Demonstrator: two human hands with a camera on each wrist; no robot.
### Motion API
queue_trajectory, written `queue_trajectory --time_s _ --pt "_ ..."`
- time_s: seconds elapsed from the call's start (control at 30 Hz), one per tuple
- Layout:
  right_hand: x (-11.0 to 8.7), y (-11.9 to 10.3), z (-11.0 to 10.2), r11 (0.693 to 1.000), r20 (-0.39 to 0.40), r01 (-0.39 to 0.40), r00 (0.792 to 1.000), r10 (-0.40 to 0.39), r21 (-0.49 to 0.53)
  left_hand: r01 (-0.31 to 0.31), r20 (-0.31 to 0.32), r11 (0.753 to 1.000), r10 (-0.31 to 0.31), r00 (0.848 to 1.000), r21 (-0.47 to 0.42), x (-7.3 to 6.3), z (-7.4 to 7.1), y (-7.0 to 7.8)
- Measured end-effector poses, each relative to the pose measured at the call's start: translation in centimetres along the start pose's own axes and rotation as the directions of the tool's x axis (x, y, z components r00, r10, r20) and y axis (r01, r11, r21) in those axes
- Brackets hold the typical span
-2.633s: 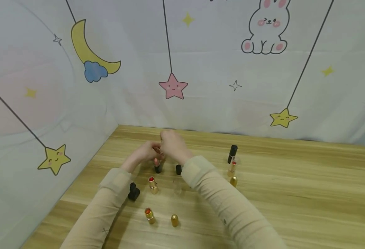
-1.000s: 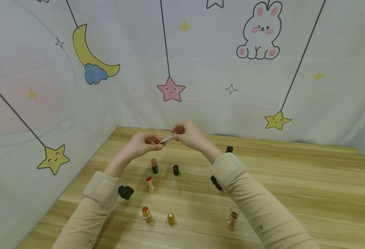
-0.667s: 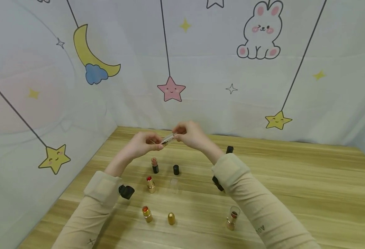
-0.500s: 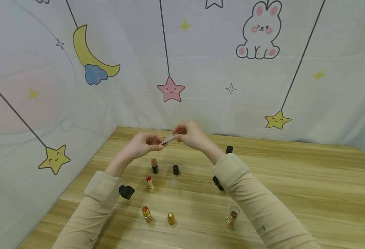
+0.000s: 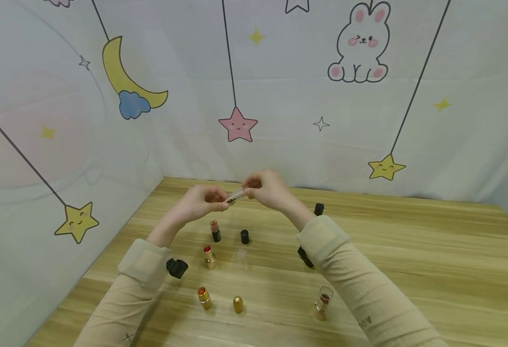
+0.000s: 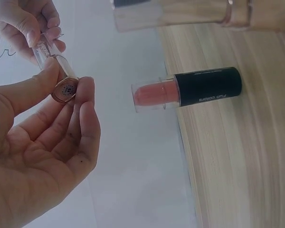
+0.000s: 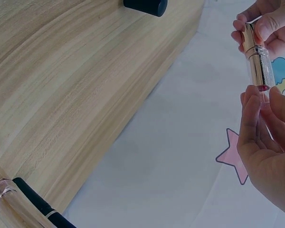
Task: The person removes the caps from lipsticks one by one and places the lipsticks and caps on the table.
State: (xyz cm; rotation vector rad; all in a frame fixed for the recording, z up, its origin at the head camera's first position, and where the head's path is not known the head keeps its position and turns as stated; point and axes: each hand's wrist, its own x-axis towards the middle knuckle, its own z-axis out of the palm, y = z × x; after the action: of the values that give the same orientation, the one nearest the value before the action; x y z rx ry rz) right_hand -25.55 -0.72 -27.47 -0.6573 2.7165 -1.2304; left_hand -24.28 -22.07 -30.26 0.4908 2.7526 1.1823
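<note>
Both hands hold one slim lipstick (image 5: pixel 235 195) above the far part of the table. My left hand (image 5: pixel 196 203) pinches its gold base, whose round end (image 6: pixel 66 89) faces the left wrist view. My right hand (image 5: pixel 270 190) pinches the clear cap end (image 7: pixel 264 97), in the right wrist view. Through the cap, a dark red tip shows near the right fingers. Below the hands stand an uncapped pink lipstick (image 5: pixel 215 231) with a black base and a short black cap (image 5: pixel 245 236).
A red lipstick (image 5: pixel 209 258), a clear cap (image 5: pixel 241 259), an orange-red lipstick (image 5: pixel 204 299) and a gold cap (image 5: pixel 238 304) stand nearer. A clear-capped lipstick (image 5: pixel 321 304) is on the right. A black tube (image 5: pixel 319 209) stands partly behind the right arm.
Since the earliest frame, both hands have risen from low over the table and drawn apart, bringing the lipstick between them into view. During the last second they have hardly moved.
</note>
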Motion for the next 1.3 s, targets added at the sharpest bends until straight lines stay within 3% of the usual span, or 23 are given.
queue_trajectory --time_s 0.27,0.83,1.3 --pt "-0.1 0.7 -0.4 1.0 -0.027 0.014 1.0 -0.014 0.028 -0.028 0.001 1.0 0.028 1.0 0.002 0.0 -0.1 -0.6" --pt "-0.3 1.2 -1.4 1.0 -0.051 -0.015 0.999 0.014 -0.012 0.025 -0.016 1.0 -0.025 1.0 0.006 -0.2 -0.3 -2.5" --pt "0.5 1.5 -0.2 0.973 -0.032 0.004 0.999 -0.011 -0.23 0.146 -0.04 0.989 -0.147 0.988 -0.03 0.9 0.3 -4.2"
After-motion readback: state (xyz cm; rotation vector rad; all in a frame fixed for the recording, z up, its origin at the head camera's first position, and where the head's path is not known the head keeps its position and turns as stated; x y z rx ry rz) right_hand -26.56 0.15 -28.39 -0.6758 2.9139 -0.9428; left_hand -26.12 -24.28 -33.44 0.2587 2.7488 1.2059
